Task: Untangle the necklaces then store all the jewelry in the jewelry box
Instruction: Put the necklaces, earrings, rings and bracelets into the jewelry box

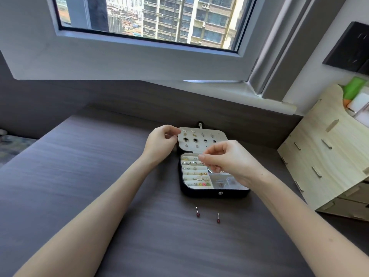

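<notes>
Now the black jewelry box sits open on the dark gray table, which has thin wood lines running across it. The box has round corners and a small shiny snap on its front wall. Its lid lies back flat, pale and soft inside, with little studs stuck in rows, some shaped like black clovers. Inside the box, soft pale rolls hold silver rings, gold bits and tiny flower shapes, and a square pocket holds something clear and crinkly. The left hand is at the lid's far left corner with its fingers curled and thumb and first finger close together; I cannot tell if they pinch anything. The right hand is above the ring rolls, thumb and first finger pressed together, but anything between them is too small to see. One earring and a second earring, thin pins with dark red beads, lie on the table near the box's front. A pale wooden organizer stands to the right.
</notes>
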`<state>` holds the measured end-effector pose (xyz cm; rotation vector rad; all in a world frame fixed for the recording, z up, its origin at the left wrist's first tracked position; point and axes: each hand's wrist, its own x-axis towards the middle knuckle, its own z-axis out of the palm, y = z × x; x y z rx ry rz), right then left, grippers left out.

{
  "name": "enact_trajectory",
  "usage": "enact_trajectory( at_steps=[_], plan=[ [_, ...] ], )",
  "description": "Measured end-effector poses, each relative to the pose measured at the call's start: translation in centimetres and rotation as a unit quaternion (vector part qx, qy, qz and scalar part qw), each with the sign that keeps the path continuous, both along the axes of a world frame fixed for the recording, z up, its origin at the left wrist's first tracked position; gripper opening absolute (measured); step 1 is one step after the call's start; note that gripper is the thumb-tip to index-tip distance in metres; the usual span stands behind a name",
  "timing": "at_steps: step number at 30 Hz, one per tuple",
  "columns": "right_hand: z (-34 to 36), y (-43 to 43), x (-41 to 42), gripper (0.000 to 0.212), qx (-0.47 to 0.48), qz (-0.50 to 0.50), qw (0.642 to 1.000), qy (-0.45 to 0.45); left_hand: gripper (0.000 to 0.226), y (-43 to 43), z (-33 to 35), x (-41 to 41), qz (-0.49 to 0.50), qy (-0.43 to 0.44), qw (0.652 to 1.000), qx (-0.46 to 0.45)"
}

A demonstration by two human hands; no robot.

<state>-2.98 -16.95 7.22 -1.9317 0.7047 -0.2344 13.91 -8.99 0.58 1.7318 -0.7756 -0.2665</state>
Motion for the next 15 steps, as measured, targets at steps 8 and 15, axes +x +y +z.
enact_trajectory(
  at_steps=[8, 15],
  plan=[
    [-0.7, 1.5, -0.2, 0.016, -0.284, 0.102, 0.952, 0.055, 0.024, 0.1, -0.1, 0.5, 0.010, 0.005, 1.000, -0.017],
    [-1.6, 2.1, -0.6, 0.043, -0.434, 0.157, 0.887, 0.013, 0.023, 0.2, 0.2, 0.3, 0.011, 0.001, 1.000, -0.012]
  ],
)
